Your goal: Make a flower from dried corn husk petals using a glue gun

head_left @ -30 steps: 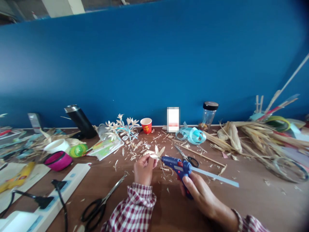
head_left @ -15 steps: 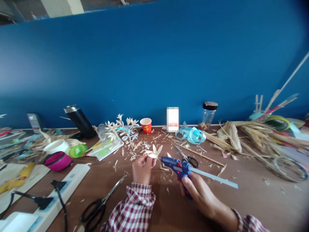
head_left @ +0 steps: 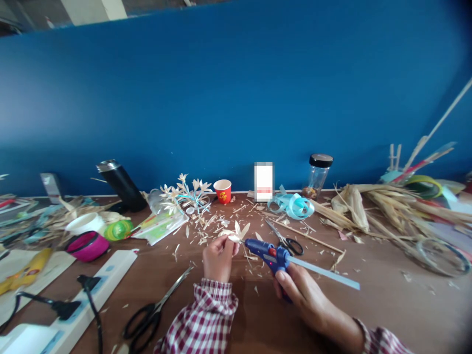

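Observation:
Pinched in the fingers of my left hand (head_left: 218, 258) is a pale corn husk flower (head_left: 240, 230), its pointed petals spread upward. My right hand (head_left: 304, 295) is wrapped round the handle of a blue glue gun (head_left: 268, 253), which has a small red light lit. The nozzle points left, right at the flower's base; whether it touches cannot be made out. A long translucent glue stick (head_left: 324, 273) sticks out of the gun's back end. Scissors with black handles (head_left: 289, 243) lie just behind the gun.
Larger scissors (head_left: 149, 319) and a white power strip (head_left: 99, 290) lie at the left. Finished husk flowers (head_left: 188, 194), a red paper cup (head_left: 222, 191), blue ribbon (head_left: 295, 206) and a lidded jar (head_left: 319, 174) line the back. Dried husks (head_left: 354, 209) are heaped at the right.
The glue gun and my right hand have shifted very slightly left, nearer the flower. My left hand keeps its pinch in almost the same place.

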`<state>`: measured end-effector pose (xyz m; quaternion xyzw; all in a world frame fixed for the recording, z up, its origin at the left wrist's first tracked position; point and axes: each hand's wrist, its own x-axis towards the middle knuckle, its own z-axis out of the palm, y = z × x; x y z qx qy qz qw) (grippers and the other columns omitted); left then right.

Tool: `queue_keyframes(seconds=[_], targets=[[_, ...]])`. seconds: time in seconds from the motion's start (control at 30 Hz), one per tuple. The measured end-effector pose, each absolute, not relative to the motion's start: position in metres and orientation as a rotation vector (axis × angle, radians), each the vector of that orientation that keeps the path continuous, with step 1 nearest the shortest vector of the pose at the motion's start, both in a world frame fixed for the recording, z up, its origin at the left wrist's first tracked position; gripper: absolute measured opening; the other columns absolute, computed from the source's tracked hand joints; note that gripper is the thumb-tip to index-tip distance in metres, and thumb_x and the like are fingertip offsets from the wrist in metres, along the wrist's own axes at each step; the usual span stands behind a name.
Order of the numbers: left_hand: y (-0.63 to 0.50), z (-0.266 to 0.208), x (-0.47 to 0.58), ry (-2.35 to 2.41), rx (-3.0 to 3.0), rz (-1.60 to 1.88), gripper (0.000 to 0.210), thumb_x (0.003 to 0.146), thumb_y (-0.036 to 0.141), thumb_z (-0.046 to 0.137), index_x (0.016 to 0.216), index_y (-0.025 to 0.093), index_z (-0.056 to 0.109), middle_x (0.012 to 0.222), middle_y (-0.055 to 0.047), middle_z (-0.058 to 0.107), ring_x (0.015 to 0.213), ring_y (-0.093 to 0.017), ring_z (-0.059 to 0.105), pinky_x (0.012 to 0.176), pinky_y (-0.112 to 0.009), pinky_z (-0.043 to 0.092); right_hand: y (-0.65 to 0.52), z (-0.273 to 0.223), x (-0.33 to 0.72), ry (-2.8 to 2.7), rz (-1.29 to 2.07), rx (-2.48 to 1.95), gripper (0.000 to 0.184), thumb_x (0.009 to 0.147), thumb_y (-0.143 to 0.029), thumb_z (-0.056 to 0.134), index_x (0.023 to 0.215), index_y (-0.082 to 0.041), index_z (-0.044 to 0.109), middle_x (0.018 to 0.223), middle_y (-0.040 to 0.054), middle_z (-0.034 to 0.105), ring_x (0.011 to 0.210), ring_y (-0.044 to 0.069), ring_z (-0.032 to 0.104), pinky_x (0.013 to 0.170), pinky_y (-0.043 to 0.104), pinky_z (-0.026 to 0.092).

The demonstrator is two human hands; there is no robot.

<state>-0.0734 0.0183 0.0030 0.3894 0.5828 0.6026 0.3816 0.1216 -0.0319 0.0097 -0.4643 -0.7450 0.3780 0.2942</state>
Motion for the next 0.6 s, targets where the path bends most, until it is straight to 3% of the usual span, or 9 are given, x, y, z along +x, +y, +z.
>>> queue_keyframes(seconds=[0.6], targets=[[0.0190,0.0019,-0.0764,1.540,0.992,1.515,0.017,0.064,0.031,0.062,0.059,0.016,0.070,0.049,0.000,0.060,0.047,-0.011,0.053,0.048,-0.021,0.042,-0.0305,0.0106,0.1214,-1.994,0.997,-1.183,0.048,0.094,-0.048,0.026,0.066,-0.018,0.050,0.064,0.0020,0.056,0.059,0.014,0.051,0.059,0.026,0.040]])
